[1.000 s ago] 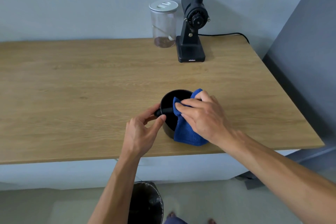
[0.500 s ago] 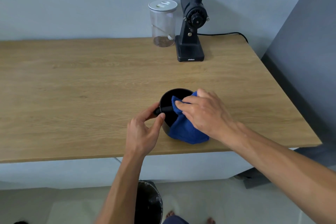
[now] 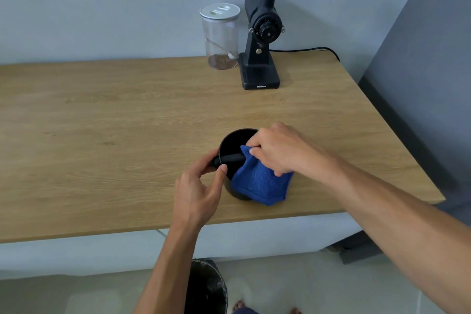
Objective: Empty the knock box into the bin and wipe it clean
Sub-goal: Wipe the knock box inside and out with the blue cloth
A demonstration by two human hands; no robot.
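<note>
A round black knock box (image 3: 235, 141) stands upright on the wooden table (image 3: 114, 135), near its front edge. A black bar (image 3: 232, 158) crosses its opening. My left hand (image 3: 201, 186) pinches the left end of that bar and the rim. My right hand (image 3: 280, 150) holds a blue cloth (image 3: 262, 183) against the right side of the rim, fingertips over the opening. Most of the cloth hangs down the box's outer front wall. The inside of the box looks dark. A black bin (image 3: 206, 288) stands on the floor below the table edge.
A black coffee grinder (image 3: 262, 41) with a clear hopper stands at the back of the table, its cable running right. Beside it on the left is a clear jar (image 3: 220, 35) with a white lid. A grey wall panel rises on the right.
My right hand has shifted a little to the right along the rim with the cloth, and more of the cloth now spreads over the front wall. My left hand keeps its hold.
</note>
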